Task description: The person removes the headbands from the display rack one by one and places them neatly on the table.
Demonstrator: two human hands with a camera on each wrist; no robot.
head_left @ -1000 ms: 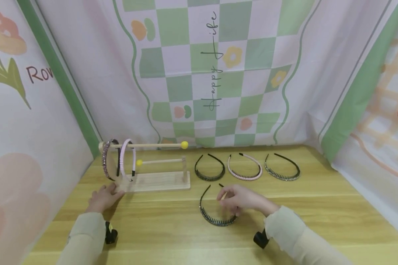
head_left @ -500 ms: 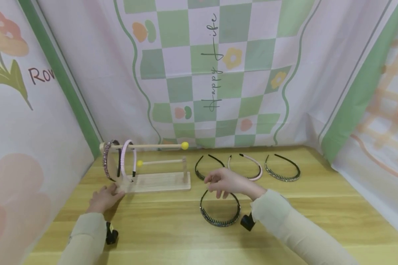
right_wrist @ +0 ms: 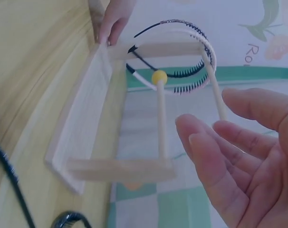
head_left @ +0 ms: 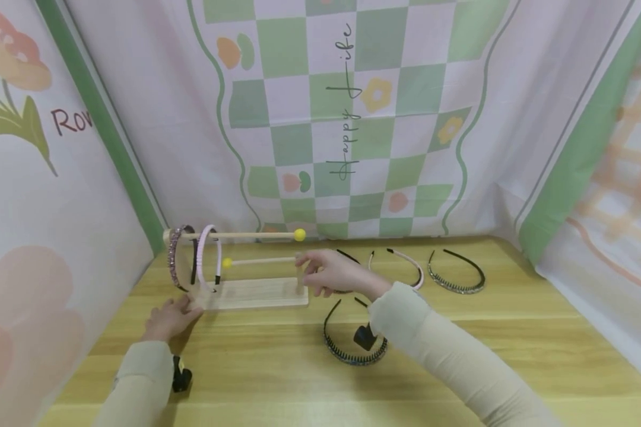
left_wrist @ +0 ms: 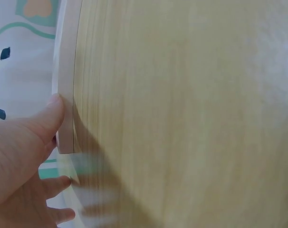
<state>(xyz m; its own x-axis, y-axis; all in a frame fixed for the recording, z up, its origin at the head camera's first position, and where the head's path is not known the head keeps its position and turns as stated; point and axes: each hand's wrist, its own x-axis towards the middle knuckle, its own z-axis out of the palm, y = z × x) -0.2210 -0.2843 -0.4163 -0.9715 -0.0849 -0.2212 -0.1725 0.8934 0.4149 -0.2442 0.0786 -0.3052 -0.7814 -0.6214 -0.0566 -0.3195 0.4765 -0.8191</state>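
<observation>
My left hand (head_left: pixel 167 320) grips the near left corner of the wooden headband stand (head_left: pixel 262 293); in the left wrist view the thumb (left_wrist: pixel 50 114) lies along the edge of its base. From the stand's upper rod (head_left: pixel 251 235) hang a glittery headband (head_left: pixel 173 261) and a pink one (head_left: pixel 201 261), both toward the left end. My right hand (head_left: pixel 335 273) is in the air by the stand's short right post, fingers loosely bent and nothing between them. In the right wrist view, its fingers (right_wrist: pixel 208 164) are beside the lower rod (right_wrist: pixel 161 118), which has a yellow ball tip.
On the wooden table (head_left: pixel 278 373), a dark toothed headband (head_left: pixel 352 359) lies in front, under the right wrist. Behind it are a black headband (head_left: pixel 347 255) and a pink one (head_left: pixel 413 261), both partly covered by the right hand and forearm. A sparkly headband (head_left: pixel 462 289) lies farther right.
My right hand has moved left and away from me, from over the front headband to beside the stand's right end. The left hand has stayed at the stand's corner.
</observation>
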